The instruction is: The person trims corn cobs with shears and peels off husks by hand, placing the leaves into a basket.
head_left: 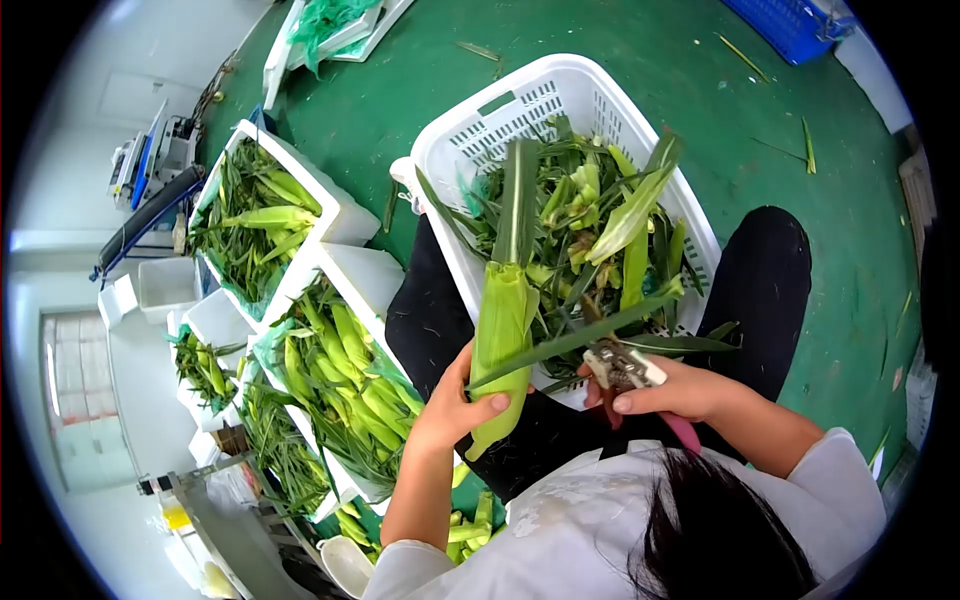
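My left hand (457, 407) is wrapped round the lower part of an ear of corn (503, 325) in its green husk. The ear stands nearly upright at the near edge of a white basket (700, 240), one long leaf rising from its top. A second long leaf slants across the ear towards the right. My right hand (672, 388) is closed on pruning shears (627, 366) with a metal head and reddish-pink handles, just right of the ear. Cut husks and leaves (590, 215) fill much of the basket, which stands between my knees.
To the left, white foam boxes (345, 200) hold unhusked corn (365, 385). Trimmed ears (470, 535) lie low beside me. A blue crate (790, 30) stands at the far right, and scattered leaves (808, 145) lie on the green floor (740, 120).
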`<state>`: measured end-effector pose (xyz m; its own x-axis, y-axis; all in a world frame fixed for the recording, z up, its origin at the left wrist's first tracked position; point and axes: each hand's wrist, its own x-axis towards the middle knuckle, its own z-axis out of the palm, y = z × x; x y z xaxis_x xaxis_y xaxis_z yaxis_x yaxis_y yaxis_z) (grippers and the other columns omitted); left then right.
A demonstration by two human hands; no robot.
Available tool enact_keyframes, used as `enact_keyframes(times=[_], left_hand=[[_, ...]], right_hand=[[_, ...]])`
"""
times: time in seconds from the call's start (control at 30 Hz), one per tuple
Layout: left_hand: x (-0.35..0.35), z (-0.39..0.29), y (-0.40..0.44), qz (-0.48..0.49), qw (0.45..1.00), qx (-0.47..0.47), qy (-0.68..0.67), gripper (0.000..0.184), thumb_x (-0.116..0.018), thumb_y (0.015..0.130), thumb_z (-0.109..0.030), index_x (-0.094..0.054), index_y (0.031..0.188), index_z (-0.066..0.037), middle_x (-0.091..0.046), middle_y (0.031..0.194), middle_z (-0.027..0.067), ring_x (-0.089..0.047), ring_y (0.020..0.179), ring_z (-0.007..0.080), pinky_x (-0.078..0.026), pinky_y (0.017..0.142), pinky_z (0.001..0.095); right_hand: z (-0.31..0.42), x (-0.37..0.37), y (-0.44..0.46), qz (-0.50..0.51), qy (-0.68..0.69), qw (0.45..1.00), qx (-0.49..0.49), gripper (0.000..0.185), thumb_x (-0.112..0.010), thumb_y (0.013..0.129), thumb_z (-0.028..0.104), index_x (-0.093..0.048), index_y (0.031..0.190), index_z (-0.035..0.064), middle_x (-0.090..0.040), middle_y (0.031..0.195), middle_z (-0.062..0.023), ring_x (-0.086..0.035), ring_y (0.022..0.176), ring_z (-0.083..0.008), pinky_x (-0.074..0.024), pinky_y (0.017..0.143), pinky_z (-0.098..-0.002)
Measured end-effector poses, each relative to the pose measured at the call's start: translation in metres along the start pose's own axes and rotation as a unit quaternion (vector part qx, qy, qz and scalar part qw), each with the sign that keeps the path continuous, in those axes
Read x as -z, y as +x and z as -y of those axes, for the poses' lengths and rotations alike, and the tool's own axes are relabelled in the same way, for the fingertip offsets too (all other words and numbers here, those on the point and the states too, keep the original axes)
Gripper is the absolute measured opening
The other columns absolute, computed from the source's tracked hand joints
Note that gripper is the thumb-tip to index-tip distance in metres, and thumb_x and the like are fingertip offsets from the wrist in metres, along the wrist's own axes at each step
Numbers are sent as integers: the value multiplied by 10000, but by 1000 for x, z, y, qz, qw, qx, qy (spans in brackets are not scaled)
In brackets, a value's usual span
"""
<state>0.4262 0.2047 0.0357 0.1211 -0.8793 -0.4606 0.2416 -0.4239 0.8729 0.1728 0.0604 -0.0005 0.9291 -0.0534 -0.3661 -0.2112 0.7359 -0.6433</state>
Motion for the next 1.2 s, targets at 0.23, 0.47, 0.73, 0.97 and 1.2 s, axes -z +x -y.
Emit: enact_keyframes(times=[0.23,0.47,0.73,0.97,1.2], left_hand=[[10,29,10,159,975,89,-124,770,-788,730,-428,-509,1291,19,-633,1071,118,-654,899,239,-532,788,354],[-4,1,49,-207,917,-229,-250,643,-599,931,-466,-433,1339,4,-520,1324,204,-498,1270,323,-391,1087,476],[-68,12,44,-315,860,-254,-312,565,-563,965,-462,-437,1328,-48,-546,1319,102,-489,1286,258,-376,1103,437],[-34,16,37,-344,826,-159,-418,446,-626,916,-500,-546,1162,-137,-628,1141,36,-582,1089,205,-441,984,402],[96,101,-155,-545,673,-126,-485,618,-706,826,-534,-532,1270,-140,-623,1193,69,-571,1125,282,-442,1009,483]], right_hand=[[28,-7,20,-77,-43,993,83,393,-754,839,262,-592,1101,18,-608,833,-24,-569,665,-90,-473,582,-228],[-1,-24,1,-134,23,985,103,533,-729,840,152,-475,1293,30,-595,1032,-68,-578,888,-140,-494,752,-278],[-13,-36,36,-281,-172,936,126,671,-787,777,264,-442,1287,0,-570,1074,-92,-565,949,-194,-475,842,-319],[-40,-17,46,-327,-246,901,144,355,-774,765,113,-582,1045,14,-613,773,-52,-595,664,-131,-501,625,-289],[-61,-31,10,-135,78,987,-38,584,-678,841,93,-410,1350,-8,-613,1079,-138,-608,1034,-270,-545,844,-412]])
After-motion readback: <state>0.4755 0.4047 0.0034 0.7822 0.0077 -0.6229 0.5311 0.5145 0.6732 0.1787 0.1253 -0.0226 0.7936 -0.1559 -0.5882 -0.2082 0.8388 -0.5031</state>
